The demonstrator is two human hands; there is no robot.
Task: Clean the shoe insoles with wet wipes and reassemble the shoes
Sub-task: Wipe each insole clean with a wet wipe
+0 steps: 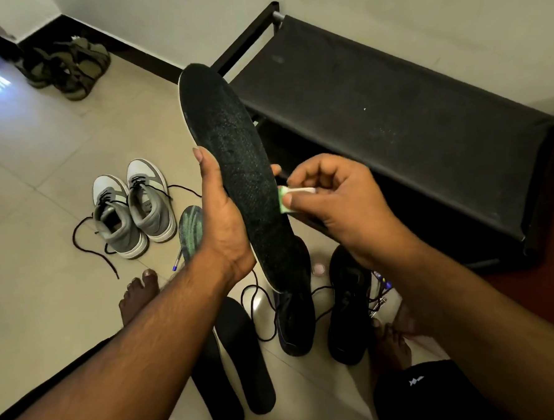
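Near, two black insoles [233, 365] lie on the floor. Above them the left hand [221, 219] grips a raised insole [234, 167]; the right hand [330, 200] pinches a folded wipe [292, 197] at its right edge. Hard rubbing may bend the insole or slip the small wipe free. Far left, grey shoes [133, 209] wait.

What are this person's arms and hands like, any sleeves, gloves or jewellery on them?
Both forearms are bare and hairy, with no sleeves in view. The left hand and right hand wear no gloves, rings or watch that I can see. Fingernails are short and plain.
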